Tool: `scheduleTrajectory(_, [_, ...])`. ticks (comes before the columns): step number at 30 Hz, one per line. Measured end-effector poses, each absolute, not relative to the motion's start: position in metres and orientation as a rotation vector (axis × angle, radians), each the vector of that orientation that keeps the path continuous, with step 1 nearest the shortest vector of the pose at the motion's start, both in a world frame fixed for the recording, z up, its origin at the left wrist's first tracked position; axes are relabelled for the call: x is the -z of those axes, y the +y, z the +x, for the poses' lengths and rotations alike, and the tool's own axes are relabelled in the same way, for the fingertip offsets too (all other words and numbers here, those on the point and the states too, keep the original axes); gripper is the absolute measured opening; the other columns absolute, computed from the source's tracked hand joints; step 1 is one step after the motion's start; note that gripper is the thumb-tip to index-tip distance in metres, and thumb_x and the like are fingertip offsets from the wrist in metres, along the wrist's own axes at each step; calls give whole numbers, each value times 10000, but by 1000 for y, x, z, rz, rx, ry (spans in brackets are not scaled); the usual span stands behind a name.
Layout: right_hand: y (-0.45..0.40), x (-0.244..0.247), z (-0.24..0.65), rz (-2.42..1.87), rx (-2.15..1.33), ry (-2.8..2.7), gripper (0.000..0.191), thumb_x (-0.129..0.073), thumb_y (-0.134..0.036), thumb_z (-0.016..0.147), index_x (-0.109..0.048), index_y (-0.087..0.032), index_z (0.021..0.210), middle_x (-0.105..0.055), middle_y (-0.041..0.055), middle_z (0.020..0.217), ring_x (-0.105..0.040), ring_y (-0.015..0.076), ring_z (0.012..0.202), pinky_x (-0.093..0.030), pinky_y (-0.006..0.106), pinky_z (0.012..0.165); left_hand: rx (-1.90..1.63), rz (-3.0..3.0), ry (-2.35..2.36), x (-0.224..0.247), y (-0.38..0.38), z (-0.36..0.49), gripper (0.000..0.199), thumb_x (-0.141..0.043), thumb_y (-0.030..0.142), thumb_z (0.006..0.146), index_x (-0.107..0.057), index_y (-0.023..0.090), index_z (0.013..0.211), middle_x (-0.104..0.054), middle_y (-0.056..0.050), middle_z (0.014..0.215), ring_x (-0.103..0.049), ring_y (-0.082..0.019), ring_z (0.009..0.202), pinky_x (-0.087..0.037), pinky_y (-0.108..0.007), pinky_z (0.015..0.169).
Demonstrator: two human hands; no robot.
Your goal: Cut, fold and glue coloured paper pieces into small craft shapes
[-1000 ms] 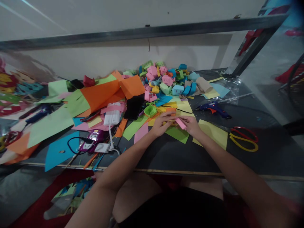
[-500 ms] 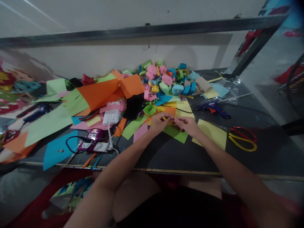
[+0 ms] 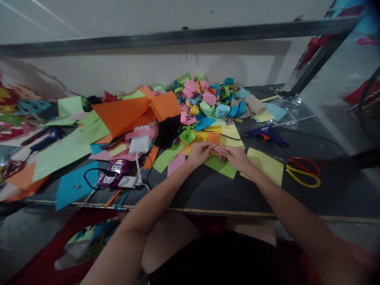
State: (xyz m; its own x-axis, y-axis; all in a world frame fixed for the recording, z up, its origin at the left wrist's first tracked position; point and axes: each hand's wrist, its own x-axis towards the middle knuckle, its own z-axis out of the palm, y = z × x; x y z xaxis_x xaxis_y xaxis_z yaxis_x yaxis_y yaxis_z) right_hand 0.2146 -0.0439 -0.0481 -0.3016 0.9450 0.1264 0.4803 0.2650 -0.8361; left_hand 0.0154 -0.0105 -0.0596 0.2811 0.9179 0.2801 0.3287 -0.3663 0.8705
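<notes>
- Now see the pink paper strip [image 3: 219, 150] turned thin and edge-on, from the broad face of a second ago.
- Find it at the centre of the frame, pinched between the closed fingertips of left hand [image 3: 199, 154] and right hand [image 3: 237, 157].
- Cannot read the small round sticker [image 3: 119, 163] on the glossy purple power strip [image 3: 126, 168], lower left.
- See creased, boxy paper shapes [image 3: 204, 98] heaped upper centre, above a green paper cup [image 3: 188, 137].
- Spot a blue plastic glue gun [image 3: 270, 135] at right, orange-triggered, with red-and-yellow-handled scissors [image 3: 304, 185] lower down.
</notes>
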Motion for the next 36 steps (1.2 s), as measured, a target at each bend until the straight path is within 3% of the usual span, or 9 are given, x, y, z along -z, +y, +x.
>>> scheduleTrajectory(8, [-41, 50, 218, -1286, -1018, -1887, 442, -524, -537, 985, -740, -193, 811, -757, 36, 705, -686, 147, 560, -519, 257, 611, -1107, 1809, 1155, 54, -13, 11, 546, -605, 652, 876, -777, 154, 733, -630, -10, 569, -504, -107, 521, -368, -233, 512])
scheduleTrajectory(15, [-42, 48, 217, -1274, -1120, -1880, 532, -491, -660, 959, -685, -190, 801, -732, 50, 680, -653, 154, 518, -501, 273, 564, -1051, 1842, 1102, 52, -9, 11, 561, -613, 673, 839, -684, 149, 649, -524, 15, 525, -403, -84, 489, -299, -229, 478])
scheduleTrajectory(19, [-41, 49, 218, -1283, -1109, -1863, 588, -497, -718, 930, -707, -185, 802, -735, 48, 688, -624, 134, 487, -479, 259, 538, -988, 1881, 1029, 53, -7, 12, 577, -623, 695, 821, -688, 147, 651, -549, 12, 546, -424, -83, 508, -324, -221, 501])
scheduleTrajectory(22, [-42, 48, 218, -1278, -1067, -1861, 607, -521, -747, 902, -743, -187, 823, -723, 33, 651, -617, 129, 487, -465, 243, 525, -996, 1887, 1042, 55, -8, 12, 611, -617, 712, 819, -698, 138, 625, -486, 22, 497, -377, -75, 480, -265, -223, 475])
scheduleTrajectory(25, [-42, 46, 217, -1271, -1039, -1856, 600, -552, -746, 885, -774, -189, 870, -710, 24, 620, -622, 136, 497, -453, 240, 515, -1027, 1838, 1026, 57, -9, 13, 640, -610, 738, 813, -727, 133, 638, -518, 12, 491, -393, -80, 472, -262, -220, 460])
scheduleTrajectory(36, [-39, 50, 221, -1270, -896, -1886, 520, -527, -656, 927, -727, -202, 771, -748, 35, 683, -641, 141, 486, -478, 265, 554, -1015, 1770, 1015, 66, -6, 16, 738, -492, 834, 840, -662, 156, 603, -634, -36, 550, -443, -87, 467, -340, -230, 475])
